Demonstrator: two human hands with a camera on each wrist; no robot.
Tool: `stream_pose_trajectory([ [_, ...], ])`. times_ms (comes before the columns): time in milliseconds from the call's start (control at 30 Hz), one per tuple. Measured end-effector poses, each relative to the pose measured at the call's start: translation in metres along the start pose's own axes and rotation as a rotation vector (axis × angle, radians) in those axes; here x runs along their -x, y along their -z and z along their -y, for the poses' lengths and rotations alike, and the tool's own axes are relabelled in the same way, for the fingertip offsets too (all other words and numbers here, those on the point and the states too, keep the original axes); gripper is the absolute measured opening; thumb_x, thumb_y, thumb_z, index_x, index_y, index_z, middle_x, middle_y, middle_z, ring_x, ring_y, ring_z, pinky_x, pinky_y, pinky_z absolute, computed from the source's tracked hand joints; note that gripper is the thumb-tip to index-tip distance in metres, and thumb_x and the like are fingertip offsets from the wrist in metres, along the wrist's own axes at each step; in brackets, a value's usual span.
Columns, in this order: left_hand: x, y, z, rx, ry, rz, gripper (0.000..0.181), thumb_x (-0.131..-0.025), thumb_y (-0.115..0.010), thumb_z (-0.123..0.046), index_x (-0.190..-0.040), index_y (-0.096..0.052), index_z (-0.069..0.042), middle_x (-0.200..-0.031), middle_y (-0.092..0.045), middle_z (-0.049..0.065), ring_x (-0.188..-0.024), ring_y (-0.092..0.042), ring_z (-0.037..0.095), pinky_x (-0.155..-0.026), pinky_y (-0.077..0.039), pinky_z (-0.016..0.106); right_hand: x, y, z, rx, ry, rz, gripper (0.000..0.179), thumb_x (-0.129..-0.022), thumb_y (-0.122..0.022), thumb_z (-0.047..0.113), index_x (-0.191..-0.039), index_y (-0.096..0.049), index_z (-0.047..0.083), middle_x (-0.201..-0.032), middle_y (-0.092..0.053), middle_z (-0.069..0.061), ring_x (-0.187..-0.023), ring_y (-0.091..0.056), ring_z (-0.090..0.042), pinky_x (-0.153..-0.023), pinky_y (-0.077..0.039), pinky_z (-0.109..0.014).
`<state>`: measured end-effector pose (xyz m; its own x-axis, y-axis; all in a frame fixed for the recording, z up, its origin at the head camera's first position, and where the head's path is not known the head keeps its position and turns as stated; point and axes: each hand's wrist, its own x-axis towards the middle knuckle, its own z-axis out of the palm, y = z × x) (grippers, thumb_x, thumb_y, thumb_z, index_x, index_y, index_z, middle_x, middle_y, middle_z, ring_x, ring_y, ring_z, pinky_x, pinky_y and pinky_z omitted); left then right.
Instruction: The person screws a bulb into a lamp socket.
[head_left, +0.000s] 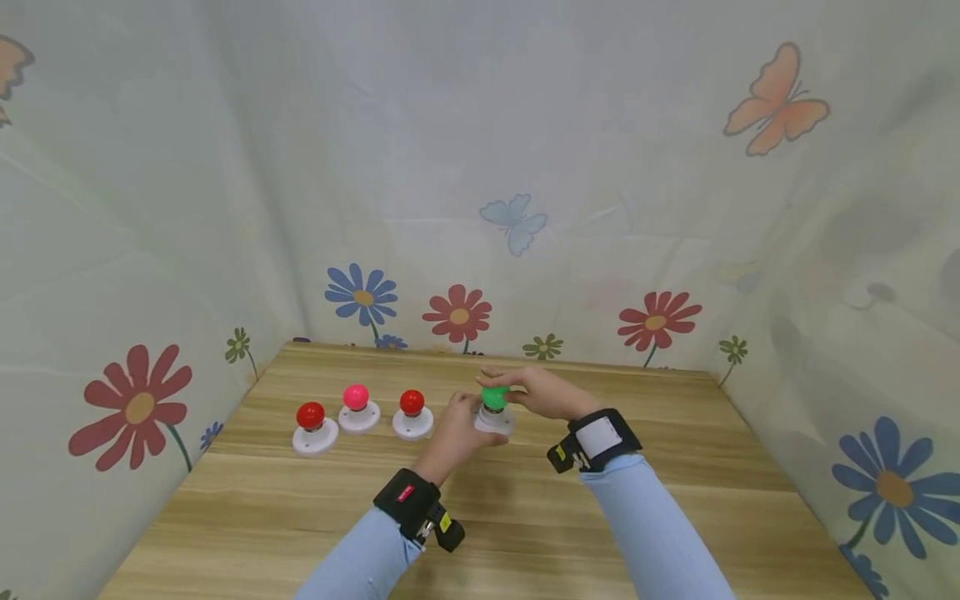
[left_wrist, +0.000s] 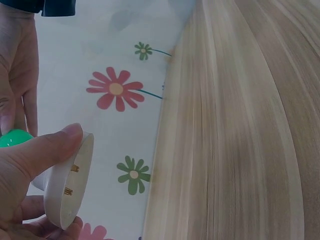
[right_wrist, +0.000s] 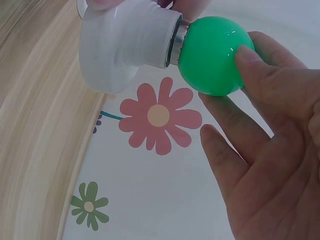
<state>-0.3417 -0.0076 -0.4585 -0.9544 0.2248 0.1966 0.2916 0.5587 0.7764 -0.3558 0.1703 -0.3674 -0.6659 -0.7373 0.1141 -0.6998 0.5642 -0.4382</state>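
A green light bulb (right_wrist: 215,55) sits in a white lamp holder (right_wrist: 112,47), with part of its metal screw base showing at the socket's mouth. My left hand (head_left: 454,433) grips the holder by its round base, thumb at the rim. In the left wrist view the holder's hollow underside (left_wrist: 75,185) shows two brass contacts and is lifted off the table. Thumb and fingers of my right hand (head_left: 546,393) pinch the green bulb from above. Left of my hands stand two red bulbs (head_left: 412,403) and a pink bulb (head_left: 356,397), each upright in a white holder.
The wooden table (head_left: 525,517) runs back to a pale cloth wall (head_left: 420,125) printed with flowers and butterflies. Similar cloth hangs along both sides. Each wrist wears a black strap (head_left: 408,502) with a small camera.
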Motion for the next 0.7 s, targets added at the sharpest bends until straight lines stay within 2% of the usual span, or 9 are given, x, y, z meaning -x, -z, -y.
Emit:
stream_pose_trajectory([
  [233,-0.003,-0.003,0.002,0.009,0.006,0.011,0.075,-0.071,-0.087,-0.031,-0.133,-0.055,-0.003,-0.13,-0.05,0.018,-0.115,-0.054,0.036,-0.1,-0.045,0.055,0.0,0.0,0.001,0.019,-0.029,-0.014,0.043,-0.094,-0.06,0.007,-0.136,-0.055,0.009,-0.142,-0.051,-0.013,-0.13,-0.049,-0.032,-0.103,-0.045,-0.047],
  [500,-0.004,-0.006,0.004,0.009,0.023,0.03,0.075,-0.071,-0.086,-0.032,-0.132,-0.055,0.0,-0.13,-0.05,0.016,-0.114,-0.054,0.033,-0.099,-0.047,0.051,-0.01,-0.007,0.011,0.097,-0.242,-0.145,0.04,-0.087,-0.07,0.029,-0.122,-0.067,0.008,-0.115,-0.07,-0.009,-0.103,-0.067,-0.022,-0.089,-0.055,-0.04],
  [700,-0.004,-0.007,0.005,0.02,0.034,0.023,0.075,-0.071,-0.086,-0.032,-0.131,-0.055,0.001,-0.13,-0.05,0.015,-0.115,-0.053,0.033,-0.1,-0.047,0.051,-0.012,-0.01,0.011,0.127,-0.293,-0.174,0.041,-0.084,-0.074,0.033,-0.116,-0.07,0.009,-0.105,-0.072,-0.005,-0.091,-0.066,-0.018,-0.082,-0.057,-0.037],
])
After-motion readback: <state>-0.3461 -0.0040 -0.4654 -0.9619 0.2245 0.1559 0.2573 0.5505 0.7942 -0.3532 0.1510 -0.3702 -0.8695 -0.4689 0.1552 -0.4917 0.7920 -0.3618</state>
